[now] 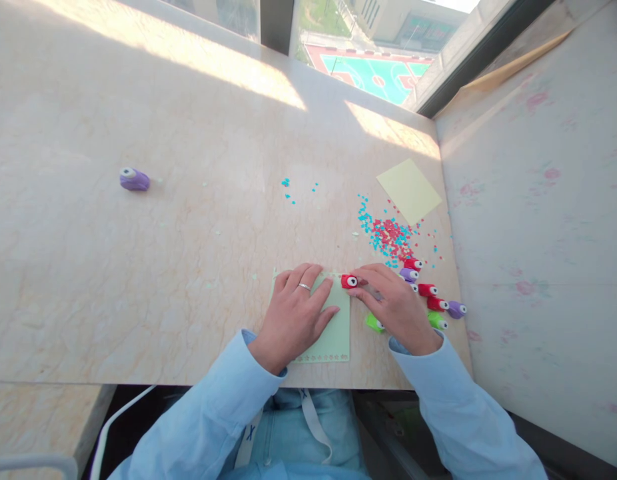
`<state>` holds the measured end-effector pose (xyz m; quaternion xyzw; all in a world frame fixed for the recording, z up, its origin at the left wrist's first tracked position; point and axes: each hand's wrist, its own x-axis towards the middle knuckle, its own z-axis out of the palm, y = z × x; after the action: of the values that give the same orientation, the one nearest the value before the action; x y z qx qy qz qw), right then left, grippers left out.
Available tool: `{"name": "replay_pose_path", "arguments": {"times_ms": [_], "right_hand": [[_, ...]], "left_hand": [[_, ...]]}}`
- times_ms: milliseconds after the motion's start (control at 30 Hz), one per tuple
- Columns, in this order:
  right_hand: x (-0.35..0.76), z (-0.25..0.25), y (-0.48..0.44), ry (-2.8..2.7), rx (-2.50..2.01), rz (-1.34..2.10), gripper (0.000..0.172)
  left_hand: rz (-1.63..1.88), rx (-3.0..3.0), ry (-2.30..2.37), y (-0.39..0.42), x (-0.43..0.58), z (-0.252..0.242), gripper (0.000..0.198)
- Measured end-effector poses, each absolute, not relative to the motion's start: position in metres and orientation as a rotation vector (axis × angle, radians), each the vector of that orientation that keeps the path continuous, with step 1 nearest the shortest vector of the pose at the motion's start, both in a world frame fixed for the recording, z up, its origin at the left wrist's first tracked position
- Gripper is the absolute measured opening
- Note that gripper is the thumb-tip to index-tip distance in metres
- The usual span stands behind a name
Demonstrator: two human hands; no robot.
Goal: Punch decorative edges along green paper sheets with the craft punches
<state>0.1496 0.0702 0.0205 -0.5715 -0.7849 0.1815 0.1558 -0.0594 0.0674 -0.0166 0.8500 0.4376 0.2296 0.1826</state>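
A pale green sheet of paper (337, 333) lies near the front edge of the table, with a row of small punched shapes along its lower edge. My left hand (298, 313) rests flat on it, fingers spread, a ring on one finger. At the sheet's upper right corner sits a red craft punch (349, 281), pinched between the thumb and fingers of my right hand (393, 300). Whether the paper is inside the punch's slot I cannot tell. Beside and partly behind my right hand are several more punches, among them a green one (374, 323) and a purple one (457, 309).
Red and blue paper bits (391, 237) are heaped beyond my right hand, near a pale yellow sheet (409, 191). A lone purple punch (134, 179) stands far left. Some blue bits (287, 183) lie mid-table. A flowered wall (538, 200) borders the right side; a window is behind.
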Motion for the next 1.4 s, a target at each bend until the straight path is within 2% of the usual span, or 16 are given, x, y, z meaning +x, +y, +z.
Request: {"name": "replay_pose_path", "arguments": {"times_ms": [167,500,733,1000,1400], "right_hand": [[0.155,0.025,0.069,-2.081,-1.691,0.707,0.028],[0.142,0.038,0.085,-1.639,-1.950,0.993,0.017],[0.140,0.036,0.095,-1.652,-1.976,1.027,0.014],[0.138,0.036,0.097,-1.771,-2.022,0.906,0.008],[0.140,0.044,0.096,-1.749,-2.047,0.988,0.018]], "left_hand": [[0.654,2.396,1.231,0.068,-0.060,-0.016,0.036],[0.670,2.420,1.237,0.067,-0.059,-0.018,0.035],[0.687,2.417,1.230,0.067,-0.059,-0.019,0.035],[0.683,2.408,1.224,0.067,-0.059,-0.018,0.034],[0.712,2.408,1.215,0.067,-0.059,-0.019,0.035]]}}
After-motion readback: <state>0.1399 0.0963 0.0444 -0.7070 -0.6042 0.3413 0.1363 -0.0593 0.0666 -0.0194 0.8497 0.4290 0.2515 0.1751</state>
